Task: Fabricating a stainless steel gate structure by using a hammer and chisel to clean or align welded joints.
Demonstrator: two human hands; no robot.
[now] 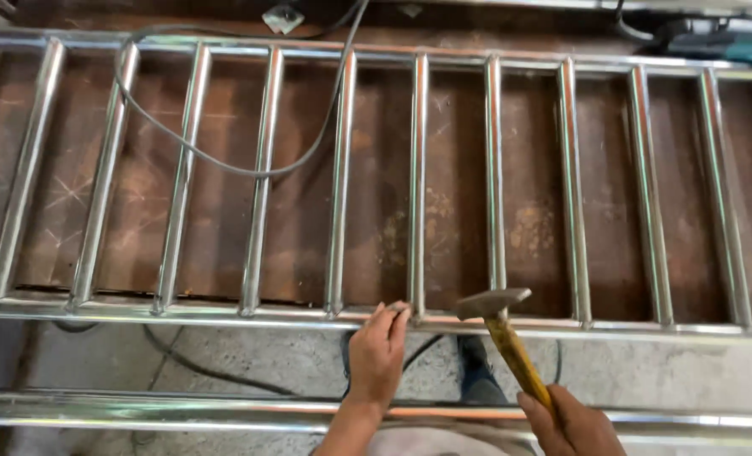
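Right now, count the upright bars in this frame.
10 upright bars, spaced left to right between the rails; one more is cut off at each picture edge, more may be hidden.

Railing frame [418,186]: polished, glossy metal bars. Beneath it, worktable [460,211]: rusty, scratched, matt plate. Hammer [504,333]: dull metal head, seemingly wooden yellowish handle. Cable [190,148]: matt black.

You are looking down at a rust-brown steel tabletop [456,203], scratched all over, with pale worn patches toward its middle. Under its near edge lies a grey concrete floor [266,359], rough and dusty. A black cable [192,150] loops across the far left of the tabletop. At the far right sits a teal power tool [730,42]. Light falls evenly, without hard shadows.
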